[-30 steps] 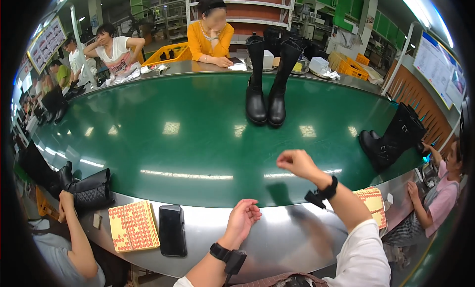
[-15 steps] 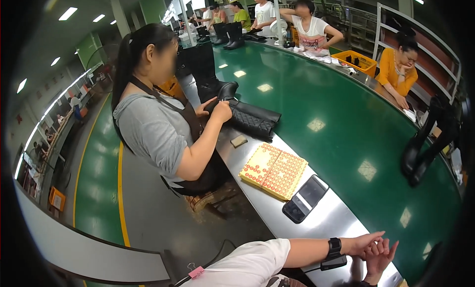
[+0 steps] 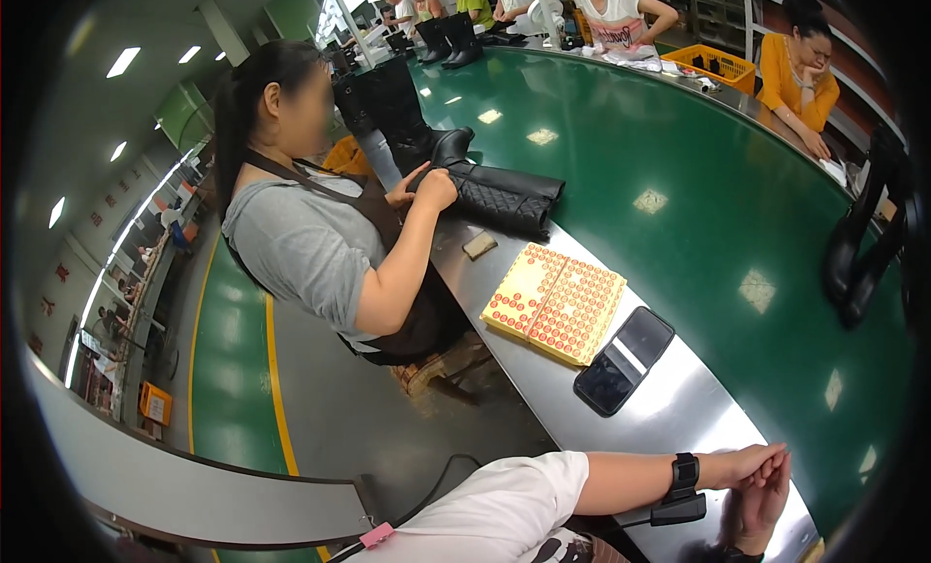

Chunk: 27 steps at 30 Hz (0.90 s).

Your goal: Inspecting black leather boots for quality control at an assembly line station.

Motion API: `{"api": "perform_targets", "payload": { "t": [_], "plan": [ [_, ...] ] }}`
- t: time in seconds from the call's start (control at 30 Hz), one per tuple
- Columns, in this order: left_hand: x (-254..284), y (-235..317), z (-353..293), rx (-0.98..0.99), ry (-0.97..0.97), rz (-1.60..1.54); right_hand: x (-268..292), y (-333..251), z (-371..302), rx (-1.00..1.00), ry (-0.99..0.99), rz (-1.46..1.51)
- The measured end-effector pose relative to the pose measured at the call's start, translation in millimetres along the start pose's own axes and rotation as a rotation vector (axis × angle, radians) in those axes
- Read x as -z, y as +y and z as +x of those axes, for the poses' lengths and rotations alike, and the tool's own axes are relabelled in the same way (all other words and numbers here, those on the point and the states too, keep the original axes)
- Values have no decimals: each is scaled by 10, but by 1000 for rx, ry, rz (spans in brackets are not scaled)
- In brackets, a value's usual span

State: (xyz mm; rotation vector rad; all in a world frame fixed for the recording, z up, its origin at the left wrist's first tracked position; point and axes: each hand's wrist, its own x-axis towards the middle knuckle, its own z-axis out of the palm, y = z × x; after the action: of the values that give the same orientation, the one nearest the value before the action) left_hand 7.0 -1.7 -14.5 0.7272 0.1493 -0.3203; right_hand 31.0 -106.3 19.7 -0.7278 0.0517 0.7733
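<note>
My left hand (image 3: 762, 459) and my right hand (image 3: 753, 503) rest against each other at the lower right, over the steel ledge (image 3: 679, 408) beside the green conveyor belt (image 3: 679, 175). Neither holds anything, and the fingers look stretched out. My left forearm carries a black wrist device (image 3: 683, 478). Nearest on the ledge is a black phone (image 3: 623, 360) lying flat. Just beyond it lies a flat yellow box with a red dot pattern (image 3: 556, 302).
A seated co-worker in a grey shirt and dark apron has a hand (image 3: 434, 189) on a black quilted boot (image 3: 506, 198) lying on the ledge, with a small tan block (image 3: 479, 245) nearby. A pair of black boots (image 3: 861, 264) stands on the belt at right. More people and a yellow crate (image 3: 723, 68) line the far side.
The view has swung from straight ahead to my left, bringing the co-worker into view. My hands, apart one second ago, have come together low over the ledge.
</note>
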Motion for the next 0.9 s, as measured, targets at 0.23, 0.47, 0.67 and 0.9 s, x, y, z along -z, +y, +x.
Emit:
{"api": "perform_targets", "payload": {
  "t": [0.23, 0.47, 0.67, 0.9],
  "plan": [
    [6, -24, 23, -25, -1, -20, 177, -28, 52, -21, -160, -102],
    [-39, 16, -12, -27, 18, -14, 76, -1, 26, 4, -51, -82],
    [-54, 59, -50, -15, 2, -13, -28, 17, 4, 12, 20, -35],
    [-65, 78, -61, -8, 8, 4, -36, 7, -2, 0, 34, -21]
  ]
}}
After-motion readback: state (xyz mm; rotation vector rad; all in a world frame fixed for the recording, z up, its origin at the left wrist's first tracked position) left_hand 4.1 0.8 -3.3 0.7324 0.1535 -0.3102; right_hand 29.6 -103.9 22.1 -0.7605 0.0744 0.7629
